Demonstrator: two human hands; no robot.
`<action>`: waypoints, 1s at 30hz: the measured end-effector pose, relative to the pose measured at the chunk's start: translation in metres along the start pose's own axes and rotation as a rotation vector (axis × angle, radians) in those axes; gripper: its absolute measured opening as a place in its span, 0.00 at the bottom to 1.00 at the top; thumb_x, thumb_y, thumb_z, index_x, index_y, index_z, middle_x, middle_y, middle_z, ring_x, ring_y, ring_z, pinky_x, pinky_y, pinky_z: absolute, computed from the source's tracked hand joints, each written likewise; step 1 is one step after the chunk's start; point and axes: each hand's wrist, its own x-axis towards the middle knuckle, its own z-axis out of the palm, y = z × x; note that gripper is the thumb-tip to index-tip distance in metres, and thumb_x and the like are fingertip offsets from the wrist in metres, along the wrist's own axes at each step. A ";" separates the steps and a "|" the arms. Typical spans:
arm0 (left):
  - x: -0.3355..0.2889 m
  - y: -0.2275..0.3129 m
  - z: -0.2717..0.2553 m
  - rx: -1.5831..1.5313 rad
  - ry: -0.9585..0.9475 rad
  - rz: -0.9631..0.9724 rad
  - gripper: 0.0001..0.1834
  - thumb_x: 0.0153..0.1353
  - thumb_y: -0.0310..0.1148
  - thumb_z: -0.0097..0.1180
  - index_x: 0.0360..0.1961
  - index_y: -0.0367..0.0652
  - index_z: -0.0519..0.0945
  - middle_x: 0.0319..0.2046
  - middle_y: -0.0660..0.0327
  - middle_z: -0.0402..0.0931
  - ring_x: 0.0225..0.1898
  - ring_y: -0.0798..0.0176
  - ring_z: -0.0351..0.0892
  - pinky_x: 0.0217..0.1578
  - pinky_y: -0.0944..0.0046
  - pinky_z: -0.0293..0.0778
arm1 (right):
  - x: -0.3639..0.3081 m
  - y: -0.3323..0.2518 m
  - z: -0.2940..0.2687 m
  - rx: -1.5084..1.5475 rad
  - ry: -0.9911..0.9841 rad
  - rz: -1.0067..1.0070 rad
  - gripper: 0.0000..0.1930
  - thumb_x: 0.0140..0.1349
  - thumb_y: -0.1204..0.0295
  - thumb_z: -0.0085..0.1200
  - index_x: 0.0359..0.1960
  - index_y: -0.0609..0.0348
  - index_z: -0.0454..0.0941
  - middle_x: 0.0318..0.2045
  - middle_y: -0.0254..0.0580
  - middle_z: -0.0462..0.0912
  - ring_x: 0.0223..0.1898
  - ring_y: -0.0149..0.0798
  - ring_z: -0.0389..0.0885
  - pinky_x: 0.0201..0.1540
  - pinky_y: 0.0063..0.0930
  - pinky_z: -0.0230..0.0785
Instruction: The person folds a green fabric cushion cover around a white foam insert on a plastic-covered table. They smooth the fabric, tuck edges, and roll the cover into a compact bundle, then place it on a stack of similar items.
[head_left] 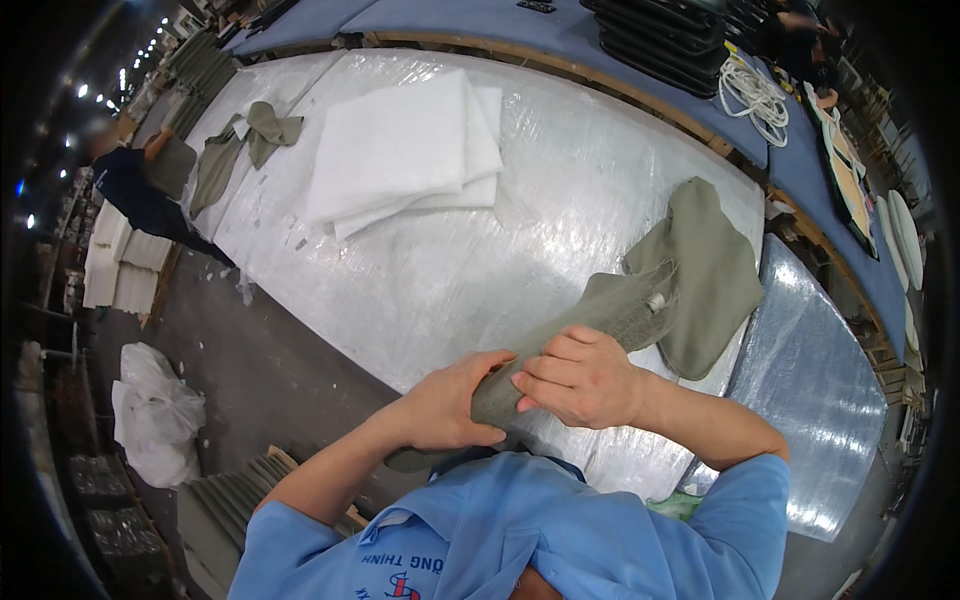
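Note:
A long olive-green fabric cover [620, 312] lies slantwise in front of me, its near end lifted over the table edge by my body. Loose threads or thin mesh show along its far part. My left hand [447, 402] grips the near end, with the fingers on top and the thumb underneath. Just to its right, my right hand [583, 380] is closed on the cover's edge, fingers curled in a pinch. What lies inside that pinch is hidden. Beyond it, another part of olive-green fabric [708, 285] spreads over the table; whether it is a separate piece I cannot tell.
White padding sheets [395, 140] are stacked on the plastic-wrapped table [430, 270]. More green fabric [250, 145] lies far left, near a person [150, 190]. A white rope coil [752, 98] and black stacked pieces [660, 45] sit on blue tables behind. A plastic bag [158, 415] stands left.

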 end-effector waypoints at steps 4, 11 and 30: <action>-0.004 0.004 0.010 0.163 0.107 0.243 0.42 0.54 0.38 0.71 0.68 0.36 0.68 0.58 0.45 0.75 0.57 0.42 0.79 0.57 0.53 0.76 | -0.008 -0.008 -0.004 0.038 -0.035 0.037 0.14 0.56 0.61 0.68 0.38 0.54 0.84 0.33 0.28 0.81 0.32 0.33 0.75 0.37 0.29 0.66; -0.002 0.025 0.036 0.269 0.026 0.059 0.39 0.59 0.40 0.65 0.69 0.35 0.66 0.61 0.40 0.74 0.55 0.38 0.80 0.54 0.48 0.78 | -0.017 -0.014 -0.006 0.100 -0.043 0.069 0.13 0.58 0.60 0.68 0.38 0.54 0.85 0.33 0.28 0.81 0.32 0.33 0.75 0.37 0.28 0.66; 0.018 0.025 0.003 0.143 -0.217 -0.130 0.51 0.53 0.44 0.70 0.74 0.34 0.59 0.52 0.36 0.80 0.53 0.35 0.82 0.54 0.48 0.77 | -0.033 0.003 -0.013 -0.022 0.011 0.037 0.20 0.56 0.55 0.69 0.47 0.51 0.86 0.44 0.30 0.85 0.42 0.34 0.82 0.46 0.33 0.69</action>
